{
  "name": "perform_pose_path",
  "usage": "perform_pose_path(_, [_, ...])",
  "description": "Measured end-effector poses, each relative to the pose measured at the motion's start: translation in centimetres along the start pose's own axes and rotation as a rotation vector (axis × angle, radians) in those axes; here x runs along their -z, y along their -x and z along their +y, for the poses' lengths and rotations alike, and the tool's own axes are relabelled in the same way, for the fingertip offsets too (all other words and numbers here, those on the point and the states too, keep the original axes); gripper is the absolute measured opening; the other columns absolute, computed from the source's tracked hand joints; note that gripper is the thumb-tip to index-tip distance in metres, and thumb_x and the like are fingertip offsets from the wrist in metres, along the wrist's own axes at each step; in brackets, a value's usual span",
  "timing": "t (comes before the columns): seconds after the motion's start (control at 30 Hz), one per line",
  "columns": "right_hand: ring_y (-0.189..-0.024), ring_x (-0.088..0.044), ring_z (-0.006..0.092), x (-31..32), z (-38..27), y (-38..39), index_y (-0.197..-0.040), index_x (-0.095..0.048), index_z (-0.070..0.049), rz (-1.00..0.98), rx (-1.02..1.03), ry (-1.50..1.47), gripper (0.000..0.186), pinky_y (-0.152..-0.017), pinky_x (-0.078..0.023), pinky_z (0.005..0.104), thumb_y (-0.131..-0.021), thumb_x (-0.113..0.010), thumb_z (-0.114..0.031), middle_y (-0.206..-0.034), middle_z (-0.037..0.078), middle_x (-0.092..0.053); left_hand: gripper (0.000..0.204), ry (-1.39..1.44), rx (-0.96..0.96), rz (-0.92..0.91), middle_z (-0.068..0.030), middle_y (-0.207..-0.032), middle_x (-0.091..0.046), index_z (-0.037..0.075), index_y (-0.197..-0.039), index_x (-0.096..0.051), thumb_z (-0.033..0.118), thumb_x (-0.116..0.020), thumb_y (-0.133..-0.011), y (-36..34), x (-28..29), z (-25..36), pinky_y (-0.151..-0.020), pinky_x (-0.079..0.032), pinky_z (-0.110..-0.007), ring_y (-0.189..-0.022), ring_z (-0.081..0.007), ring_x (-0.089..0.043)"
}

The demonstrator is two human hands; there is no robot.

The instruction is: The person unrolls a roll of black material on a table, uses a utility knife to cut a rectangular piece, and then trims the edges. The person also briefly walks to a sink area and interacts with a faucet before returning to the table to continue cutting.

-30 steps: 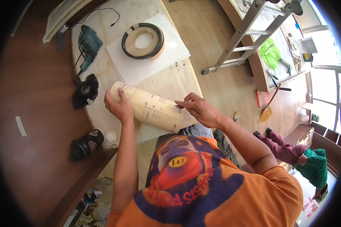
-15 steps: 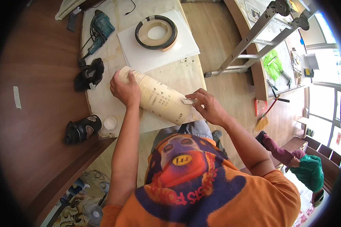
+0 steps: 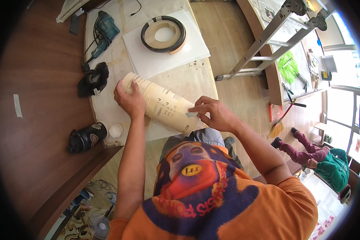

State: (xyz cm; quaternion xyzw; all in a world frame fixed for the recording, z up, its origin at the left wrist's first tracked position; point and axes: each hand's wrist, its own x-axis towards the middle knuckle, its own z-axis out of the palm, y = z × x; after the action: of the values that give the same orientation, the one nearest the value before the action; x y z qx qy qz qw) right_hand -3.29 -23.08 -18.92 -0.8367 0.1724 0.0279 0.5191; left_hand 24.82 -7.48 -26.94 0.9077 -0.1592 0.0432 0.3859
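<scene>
A curled cream sheet of paper with dark printing (image 3: 166,110) lies across the near part of the covered table. My left hand (image 3: 130,100) grips its upper left end, fingers curled over the edge. My right hand (image 3: 214,113) pinches a small flat pale blade or scraper (image 3: 191,114) against the sheet's right part. Beyond them, a black ring around a tan inner ring (image 3: 177,41) rests on white sheets (image 3: 138,64). A teal power drill (image 3: 108,30) and a black crumpled item (image 3: 93,80) lie along the left edge. A black cylinder (image 3: 84,138) stands beside a white lid (image 3: 116,130).
An aluminium ladder (image 3: 248,56) stands at the right before a second bench (image 3: 276,80) holding tools and green plastic (image 3: 288,66). A broom (image 3: 277,128) leans there. A person in a green top (image 3: 334,170) is at lower right. A wooden panel (image 3: 40,100) borders the left.
My view has shifted slightly. My right hand with the small blade has moved a little along the sheet. The other person's legs and body have shifted.
</scene>
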Motion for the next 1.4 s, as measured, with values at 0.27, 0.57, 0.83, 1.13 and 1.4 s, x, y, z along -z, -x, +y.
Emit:
perform_pose_path(0.27, [-0.103, -0.074, 0.0320, 0.1, 0.1, -1.7, -0.131, -0.079, -0.008, -0.054, 0.096, 0.026, 0.040, -0.091, -0.062, 0.0413, -0.094, -0.069, 0.004, -0.118, 0.014, -0.069, 0.055, 0.012, 0.004, 0.001, -0.0224, -0.139, -0.061, 0.003, -0.142, -0.060, 0.031, -0.079, -0.099, 0.1, 0.0, -0.2, -0.117, -0.040, -0.054, -0.134, -0.0434, -0.052])
perform_pose_path(0.57, [-0.102, -0.074, 0.0332, 0.4, 0.1, -2.4, -0.131, -0.079, -0.007, -0.066, 0.089, 0.039, 0.040, -0.091, -0.062, 0.0417, -0.094, -0.068, 0.005, -0.117, 0.015, -0.069, 0.056, -0.006, -0.002, 0.002, -0.0223, -0.139, -0.061, 0.003, -0.142, -0.059, 0.032, -0.079, -0.099, 0.0, 0.0, -0.2, -0.116, -0.041, -0.053, -0.134, -0.0432, -0.052])
perform_pose_path(0.83, [-0.103, -0.074, 0.0323, 0.0, 0.4, -2.1, -0.134, -0.078, -0.007, -0.053, 0.087, 0.011, 0.041, -0.092, -0.062, 0.0413, -0.096, -0.068, 0.004, -0.119, 0.015, -0.068, 0.055, 0.001, 0.007, -0.007, -0.0219, -0.140, -0.060, 0.003, -0.142, -0.059, 0.031, -0.078, -0.099, 0.1, 0.1, 0.0, -0.116, -0.041, -0.053, -0.134, -0.0427, -0.052])
perform_pose_path(1.13, [-0.101, -0.074, 0.0363, -1.4, 0.7, -1.1, -0.133, -0.077, -0.007, 0.051, 0.142, 0.045, 0.039, -0.092, -0.060, 0.0449, -0.097, -0.067, 0.001, -0.123, 0.017, -0.066, 0.055, -0.001, 0.003, -0.013, -0.0219, -0.140, -0.060, 0.003, -0.143, -0.058, 0.030, -0.078, -0.100, 0.0, 0.1, -0.2, -0.116, -0.041, -0.053, -0.134, -0.0428, -0.052])
perform_pose_path(1.4, [-0.097, -0.071, 0.0275, -1.0, 2.4, -1.2, -0.136, -0.077, -0.010, 0.003, 0.012, -0.146, 0.044, -0.090, -0.058, 0.0382, -0.094, -0.069, 0.000, -0.112, 0.013, -0.067, 0.052, 0.044, 0.002, -0.011, -0.0230, -0.143, -0.058, 0.003, -0.145, -0.056, 0.026, -0.075, -0.102, 0.4, 0.7, -0.2, -0.118, -0.040, -0.052, -0.137, -0.0427, -0.051])
